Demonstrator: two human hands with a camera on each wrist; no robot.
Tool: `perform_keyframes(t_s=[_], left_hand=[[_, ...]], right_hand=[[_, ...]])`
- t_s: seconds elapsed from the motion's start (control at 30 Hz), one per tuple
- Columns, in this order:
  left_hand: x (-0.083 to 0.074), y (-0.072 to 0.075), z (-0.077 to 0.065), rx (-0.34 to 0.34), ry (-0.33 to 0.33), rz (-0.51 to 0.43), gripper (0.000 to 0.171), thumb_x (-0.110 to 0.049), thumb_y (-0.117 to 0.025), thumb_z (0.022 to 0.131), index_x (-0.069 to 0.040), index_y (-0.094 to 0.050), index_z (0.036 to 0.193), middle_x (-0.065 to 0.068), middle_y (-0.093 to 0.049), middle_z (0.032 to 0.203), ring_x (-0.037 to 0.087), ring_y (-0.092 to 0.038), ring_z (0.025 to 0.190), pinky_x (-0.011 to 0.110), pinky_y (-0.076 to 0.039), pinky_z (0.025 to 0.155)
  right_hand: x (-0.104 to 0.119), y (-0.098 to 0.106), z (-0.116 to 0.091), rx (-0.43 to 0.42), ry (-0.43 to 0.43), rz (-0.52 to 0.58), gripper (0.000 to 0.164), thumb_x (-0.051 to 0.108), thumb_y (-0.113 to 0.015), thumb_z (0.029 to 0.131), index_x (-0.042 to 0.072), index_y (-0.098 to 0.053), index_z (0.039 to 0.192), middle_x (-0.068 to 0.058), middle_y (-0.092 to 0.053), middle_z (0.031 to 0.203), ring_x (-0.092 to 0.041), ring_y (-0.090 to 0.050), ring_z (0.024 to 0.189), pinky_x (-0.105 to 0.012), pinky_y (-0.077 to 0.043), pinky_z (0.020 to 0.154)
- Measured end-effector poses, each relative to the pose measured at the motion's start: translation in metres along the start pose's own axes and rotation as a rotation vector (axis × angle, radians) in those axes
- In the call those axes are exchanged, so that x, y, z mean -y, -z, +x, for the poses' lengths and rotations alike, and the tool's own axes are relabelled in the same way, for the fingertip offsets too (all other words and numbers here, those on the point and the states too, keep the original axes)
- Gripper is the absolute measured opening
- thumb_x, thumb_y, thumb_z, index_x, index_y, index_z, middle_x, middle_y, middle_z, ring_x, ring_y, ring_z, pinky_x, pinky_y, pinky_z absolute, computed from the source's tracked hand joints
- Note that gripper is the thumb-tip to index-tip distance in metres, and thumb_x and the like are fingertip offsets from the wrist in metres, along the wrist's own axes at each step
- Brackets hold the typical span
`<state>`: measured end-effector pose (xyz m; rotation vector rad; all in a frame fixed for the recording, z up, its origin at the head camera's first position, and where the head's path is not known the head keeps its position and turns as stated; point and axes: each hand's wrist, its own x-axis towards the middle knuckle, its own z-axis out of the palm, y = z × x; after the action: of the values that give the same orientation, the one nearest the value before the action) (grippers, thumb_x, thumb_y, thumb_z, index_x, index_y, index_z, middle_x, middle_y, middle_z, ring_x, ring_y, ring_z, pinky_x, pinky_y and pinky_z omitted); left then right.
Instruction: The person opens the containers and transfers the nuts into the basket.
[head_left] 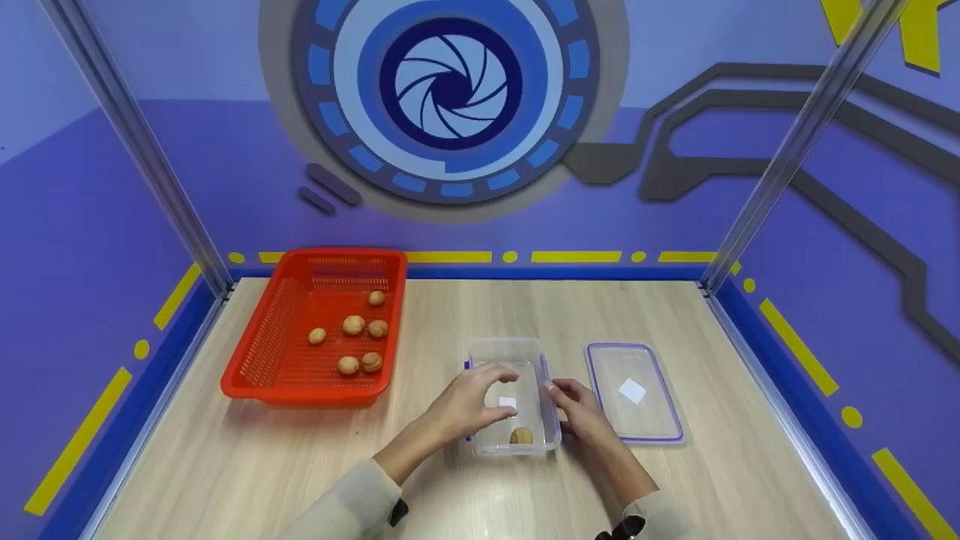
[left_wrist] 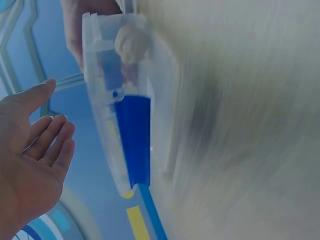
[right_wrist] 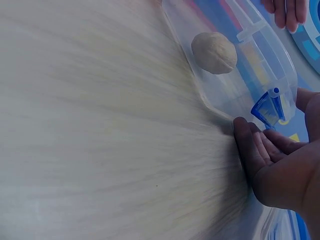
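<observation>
A clear plastic food box (head_left: 536, 352) with blue side clips stands uncovered on the table, a single walnut (head_left: 521, 436) at its near end. My left hand (head_left: 471, 401) is over the box's left side, thumb and fingers spread apart with nothing between them. In the left wrist view, that hand (left_wrist: 35, 155) appears beside the box (left_wrist: 162, 125), its palm bare. On the other side, my right hand (head_left: 587, 412) holds the box's right wall, thumb near the rim. The right wrist view shows its fingers (right_wrist: 248, 145) bent against the outside of the box, by a blue clip (right_wrist: 269, 109).
A red slotted basket (head_left: 259, 379) with several walnuts (head_left: 353, 325) stands at the back left. The clear lid (head_left: 637, 367), edged in purple-blue and bearing a white label, lies flat right of the box. Blue-purple panels enclose the table's back and sides.
</observation>
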<state>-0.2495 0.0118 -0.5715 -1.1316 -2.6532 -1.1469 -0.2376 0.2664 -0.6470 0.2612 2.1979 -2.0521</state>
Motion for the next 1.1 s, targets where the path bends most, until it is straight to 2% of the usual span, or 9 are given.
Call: perform_keyframes(t_s=[0.17, 0.3, 0.43, 0.6, 0.87, 1.1], left_hand=[[0.003, -0.016, 0.0, 0.025, -0.043, 0.014, 0.048, -0.02, -0.086, 0.091, -0.005, -0.069, 0.133, 0.004, -0.071, 0.13, 0.017, -0.066, 0.121, 0.033, -0.053, 0.106], [0.007, -0.025, 0.0, 0.091, -0.065, 0.029, 0.051, -0.021, -0.088, 0.089, -0.005, -0.069, 0.133, 0.003, -0.071, 0.128, 0.016, -0.067, 0.119, 0.03, -0.053, 0.105], [0.011, -0.031, 0.001, 0.166, -0.083, 0.069, 0.053, -0.023, -0.089, 0.088, -0.006, -0.068, 0.134, 0.002, -0.071, 0.13, 0.015, -0.066, 0.121, 0.029, -0.052, 0.106], [0.014, -0.034, 0.003, 0.201, -0.097, 0.107, 0.049, -0.022, -0.088, 0.088, -0.006, -0.07, 0.132, 0.001, -0.072, 0.127, 0.015, -0.067, 0.119, 0.029, -0.053, 0.105], [0.012, -0.037, 0.005, 0.241, -0.041, 0.16, 0.041, -0.024, -0.089, 0.088, -0.012, -0.075, 0.124, -0.004, -0.075, 0.12, 0.01, -0.069, 0.111, 0.026, -0.054, 0.1], [0.01, -0.038, 0.007, 0.286, -0.003, 0.2, 0.038, -0.025, -0.088, 0.088, -0.014, -0.077, 0.123, -0.006, -0.077, 0.118, 0.012, -0.071, 0.11, 0.027, -0.054, 0.1]], right_hand=[[0.002, 0.0, -0.001, -0.003, -0.01, -0.017, 0.051, 0.038, -0.068, 0.105, -0.001, -0.06, 0.136, -0.02, -0.064, 0.136, -0.036, -0.061, 0.124, -0.052, -0.06, 0.093], [0.003, -0.002, -0.002, -0.012, -0.013, 0.003, 0.049, 0.037, -0.068, 0.104, -0.002, -0.061, 0.134, -0.02, -0.065, 0.134, -0.035, -0.061, 0.122, -0.049, -0.061, 0.091], [0.003, -0.002, -0.002, -0.019, -0.016, 0.022, 0.047, 0.034, -0.069, 0.104, -0.003, -0.062, 0.133, -0.021, -0.065, 0.131, -0.035, -0.061, 0.12, -0.048, -0.061, 0.089], [0.003, -0.001, -0.001, -0.02, -0.011, 0.021, 0.047, 0.034, -0.07, 0.104, -0.002, -0.062, 0.133, -0.02, -0.065, 0.131, -0.034, -0.061, 0.12, -0.048, -0.061, 0.09], [0.005, -0.001, -0.002, -0.005, 0.004, 0.03, 0.047, 0.031, -0.067, 0.106, -0.005, -0.059, 0.135, -0.023, -0.063, 0.131, -0.035, -0.06, 0.12, -0.047, -0.062, 0.087], [0.004, -0.002, -0.002, -0.003, -0.001, 0.005, 0.049, 0.035, -0.066, 0.106, -0.004, -0.059, 0.136, -0.022, -0.063, 0.133, -0.036, -0.06, 0.122, -0.047, -0.062, 0.088]])
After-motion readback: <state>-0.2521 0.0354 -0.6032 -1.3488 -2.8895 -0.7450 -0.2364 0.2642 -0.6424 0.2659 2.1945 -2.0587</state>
